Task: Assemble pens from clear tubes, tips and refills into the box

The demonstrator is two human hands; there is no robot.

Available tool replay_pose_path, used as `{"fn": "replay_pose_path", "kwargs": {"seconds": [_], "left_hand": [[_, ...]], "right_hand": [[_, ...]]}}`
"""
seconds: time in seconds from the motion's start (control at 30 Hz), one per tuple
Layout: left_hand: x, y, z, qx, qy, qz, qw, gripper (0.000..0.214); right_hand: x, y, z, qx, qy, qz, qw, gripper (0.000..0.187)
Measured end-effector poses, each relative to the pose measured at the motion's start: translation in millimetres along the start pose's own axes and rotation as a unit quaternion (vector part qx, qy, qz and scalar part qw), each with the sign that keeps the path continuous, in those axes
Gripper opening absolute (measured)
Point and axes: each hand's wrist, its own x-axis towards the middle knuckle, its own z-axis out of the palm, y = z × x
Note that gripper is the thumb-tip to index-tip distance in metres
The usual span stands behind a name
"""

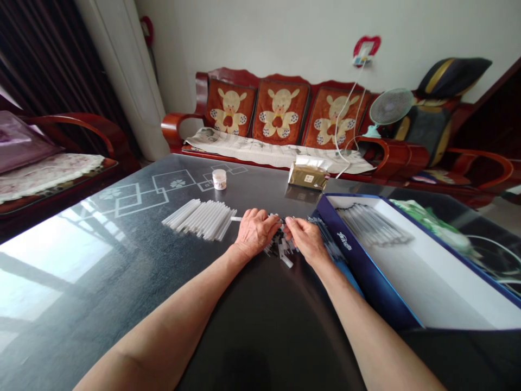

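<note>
My left hand (255,231) is closed around a white tube (235,218), whose end sticks out to the left. Close beside it, my right hand (305,236) is closed in a pinch; what its fingertips hold is too small to make out. Below and between the hands lies a pile of small white and black pieces (286,260). To the left, a row of frosted white tubes (199,220) lies side by side on the dark table. Thin dark rods (329,239) lie between my right hand and the blue box, partly hidden by that hand.
A blue box (407,282) with a white inside stands at the right, holding thin clear rods (374,225). A small white jar (219,179) and a tissue box (308,176) stand farther back. Green-and-white packaging (433,225) lies beyond the blue box.
</note>
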Motion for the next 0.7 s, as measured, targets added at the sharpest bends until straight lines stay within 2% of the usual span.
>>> {"fn": "replay_pose_path", "kwargs": {"seconds": [0.07, 0.2, 0.3, 0.4, 0.57, 0.7], "left_hand": [[-0.1, -0.4, -0.1, 0.003, -0.002, 0.002, 1.000, 0.039], [-0.5, -1.7, 1.0, 0.005, -0.007, -0.002, 1.000, 0.040], [-0.9, -2.3, 2.1, 0.008, -0.003, 0.000, 1.000, 0.040], [-1.1, -2.2, 2.3, 0.006, 0.002, 0.004, 1.000, 0.040], [-0.9, -2.1, 1.4, -0.001, -0.005, 0.012, 1.000, 0.040], [-1.1, -3.6, 2.8, 0.000, -0.003, 0.012, 1.000, 0.039]], "right_hand": [[0.8, 1.8, 0.6, -0.003, -0.006, -0.007, 1.000, 0.039], [0.7, 1.4, 3.6, 0.065, -0.027, -0.003, 0.998, 0.031], [-0.5, -0.7, 4.2, 0.083, -0.034, -0.006, 0.996, 0.033], [-1.4, -1.8, 2.2, 0.065, -0.019, -0.008, 0.998, 0.041], [-1.1, -0.1, 0.1, -0.037, 0.000, -0.019, 0.999, 0.039], [-0.9, 0.9, 3.3, 0.007, -0.016, -0.020, 1.000, 0.033]]}}
